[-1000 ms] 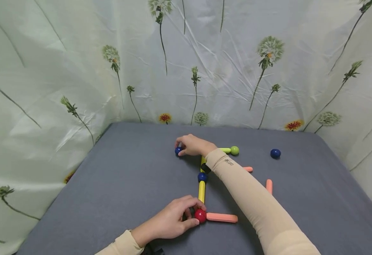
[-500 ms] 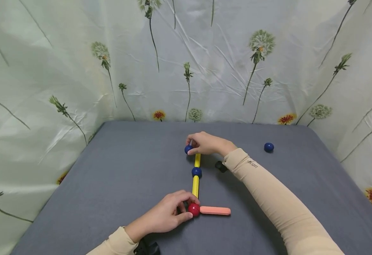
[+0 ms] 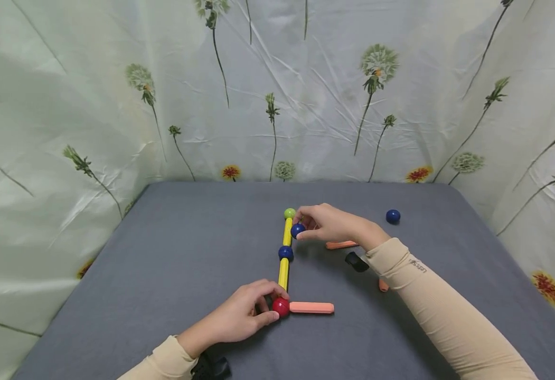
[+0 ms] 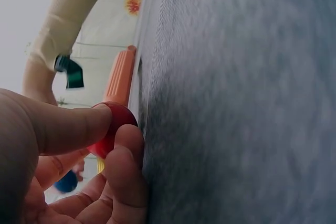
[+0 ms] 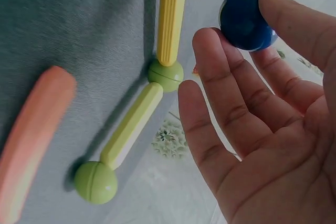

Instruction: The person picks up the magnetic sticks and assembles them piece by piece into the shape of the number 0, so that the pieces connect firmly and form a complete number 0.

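My left hand (image 3: 244,314) pinches a red ball (image 3: 281,307) at the near end of a chain of toy rods and balls. A coral rod (image 3: 311,307) sticks out rightward from it; a yellow rod (image 3: 283,273) runs away to a blue joint ball (image 3: 285,253). Beyond that, a second yellow rod (image 3: 288,231) reaches a green ball (image 3: 289,213). In the right wrist view, a light green rod (image 5: 132,124) links this to another green ball (image 5: 95,182). Between thumb and fingertips, my right hand (image 3: 331,224) holds a separate blue ball (image 5: 241,19) above the table.
Another blue ball (image 3: 393,216) lies loose at the back right of the grey table (image 3: 187,253). Two coral rods, one farther back (image 3: 340,245) and one nearer (image 3: 383,285), are partly hidden by my right arm. A flowered curtain (image 3: 187,89) hangs behind and beside the table.
My right hand has carried its blue ball rightward, from left of the chain's far end to just right of the far yellow rod. The left hand keeps its hold on the red ball.
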